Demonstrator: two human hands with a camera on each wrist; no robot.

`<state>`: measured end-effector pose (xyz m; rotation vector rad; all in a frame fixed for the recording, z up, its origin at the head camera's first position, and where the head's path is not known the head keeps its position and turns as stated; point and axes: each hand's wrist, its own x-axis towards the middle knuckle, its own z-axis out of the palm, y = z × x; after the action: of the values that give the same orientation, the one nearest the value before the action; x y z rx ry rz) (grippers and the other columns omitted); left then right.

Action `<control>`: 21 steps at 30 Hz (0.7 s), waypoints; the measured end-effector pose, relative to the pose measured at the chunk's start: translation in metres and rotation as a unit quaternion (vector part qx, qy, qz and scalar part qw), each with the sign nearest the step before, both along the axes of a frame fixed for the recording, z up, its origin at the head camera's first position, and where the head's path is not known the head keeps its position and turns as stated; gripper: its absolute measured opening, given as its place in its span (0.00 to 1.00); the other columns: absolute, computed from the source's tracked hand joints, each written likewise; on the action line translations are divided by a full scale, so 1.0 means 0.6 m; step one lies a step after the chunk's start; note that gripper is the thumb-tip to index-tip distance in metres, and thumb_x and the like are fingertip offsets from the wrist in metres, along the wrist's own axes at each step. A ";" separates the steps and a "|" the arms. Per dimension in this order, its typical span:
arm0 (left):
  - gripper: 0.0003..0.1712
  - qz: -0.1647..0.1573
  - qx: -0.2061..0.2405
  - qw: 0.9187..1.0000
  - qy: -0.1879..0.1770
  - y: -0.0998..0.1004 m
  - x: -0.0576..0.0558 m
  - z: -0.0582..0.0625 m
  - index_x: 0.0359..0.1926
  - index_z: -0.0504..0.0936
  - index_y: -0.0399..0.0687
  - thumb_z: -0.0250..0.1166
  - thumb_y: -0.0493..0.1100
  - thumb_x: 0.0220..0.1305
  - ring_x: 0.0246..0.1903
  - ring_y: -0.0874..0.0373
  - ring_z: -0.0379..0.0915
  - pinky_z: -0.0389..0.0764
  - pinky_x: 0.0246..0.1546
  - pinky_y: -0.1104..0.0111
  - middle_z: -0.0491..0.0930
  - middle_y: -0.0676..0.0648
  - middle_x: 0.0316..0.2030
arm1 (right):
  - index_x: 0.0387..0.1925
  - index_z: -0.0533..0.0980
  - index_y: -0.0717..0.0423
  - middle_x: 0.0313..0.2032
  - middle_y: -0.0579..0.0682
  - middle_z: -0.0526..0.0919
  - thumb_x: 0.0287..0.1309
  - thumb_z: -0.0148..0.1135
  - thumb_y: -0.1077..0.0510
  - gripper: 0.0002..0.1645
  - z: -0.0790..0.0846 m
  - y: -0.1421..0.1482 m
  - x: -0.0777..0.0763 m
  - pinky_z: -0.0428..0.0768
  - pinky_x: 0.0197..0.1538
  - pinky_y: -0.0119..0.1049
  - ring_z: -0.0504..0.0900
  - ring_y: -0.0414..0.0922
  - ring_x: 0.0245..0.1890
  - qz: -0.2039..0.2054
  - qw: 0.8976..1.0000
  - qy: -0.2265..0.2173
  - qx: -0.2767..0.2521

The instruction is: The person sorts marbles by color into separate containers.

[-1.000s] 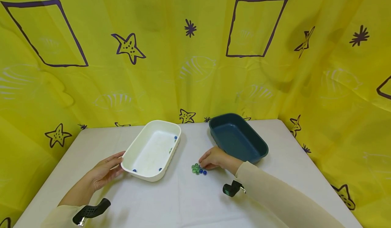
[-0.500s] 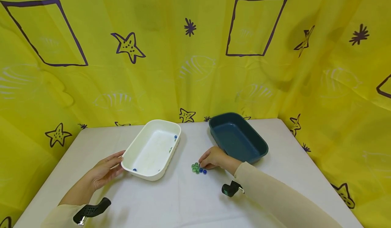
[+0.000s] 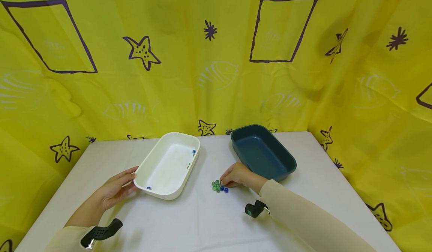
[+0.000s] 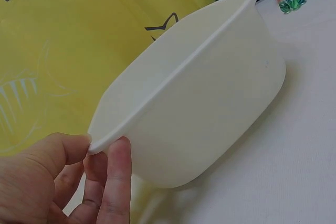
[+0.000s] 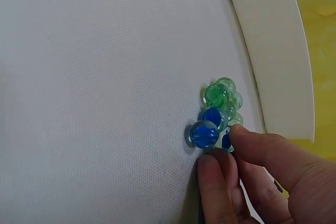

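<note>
My left hand [image 3: 116, 188] pinches the rim of a white plastic tub [image 3: 162, 197] at its near left corner, thumb on the rim and fingers under it. Inside the tub lie a few blue and green marbles, one blue marble [image 3: 149, 188] by the near wall. Right of the tub, my right hand [image 3: 236, 175] reaches into a small cluster of glass marbles on the cloth. Between its thumb and fingertips a blue marble [image 5: 227, 141] is pinched, partly hidden. Green marbles [image 5: 217, 94] and two other blue marbles [image 5: 203, 134] lie against each other beside the fingertips.
A dark green tub [image 3: 261, 150] stands behind my right hand, with no marbles visible in it. White cloth [image 3: 202, 222] covers the table. Yellow patterned curtains [image 3: 175, 75] hang behind and along both sides.
A blue marble near the white tub's near right corner has gone out of sight behind the wall. Both hands have barely moved.
</note>
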<state>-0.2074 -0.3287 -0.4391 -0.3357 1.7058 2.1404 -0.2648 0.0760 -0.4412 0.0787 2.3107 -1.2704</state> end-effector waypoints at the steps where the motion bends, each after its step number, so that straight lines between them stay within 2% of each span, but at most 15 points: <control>1: 0.15 0.000 0.000 1.000 0.000 0.000 0.000 -0.001 0.38 0.86 0.71 0.58 0.42 0.73 0.37 0.64 0.80 0.84 0.42 0.74 0.81 0.56 0.40 | 0.34 0.86 0.65 0.32 0.54 0.88 0.50 0.72 0.69 0.06 0.000 0.000 0.000 0.87 0.37 0.33 0.84 0.40 0.27 -0.001 1.000 -0.001 0.000; 9: 0.15 -0.003 0.005 1.000 -0.001 0.000 -0.001 -0.001 0.38 0.85 0.70 0.57 0.42 0.73 0.38 0.63 0.80 0.84 0.43 0.74 0.81 0.56 0.40 | 0.34 0.86 0.64 0.32 0.54 0.88 0.50 0.72 0.68 0.07 0.000 -0.002 -0.003 0.87 0.36 0.32 0.83 0.40 0.27 -0.004 1.000 -0.011 0.013; 21: 0.14 0.001 0.001 1.000 -0.003 0.000 -0.001 0.002 0.38 0.85 0.70 0.58 0.42 0.72 0.38 0.64 0.80 0.84 0.43 0.74 0.81 0.57 0.40 | 0.35 0.85 0.66 0.31 0.53 0.88 0.51 0.71 0.69 0.07 0.002 -0.005 -0.010 0.87 0.37 0.33 0.83 0.40 0.26 -0.012 0.999 -0.032 0.002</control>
<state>-0.2079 -0.3285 -0.4381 -0.3429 1.7003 2.1406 -0.2707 0.0733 -0.4399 0.1456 2.2640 -1.2578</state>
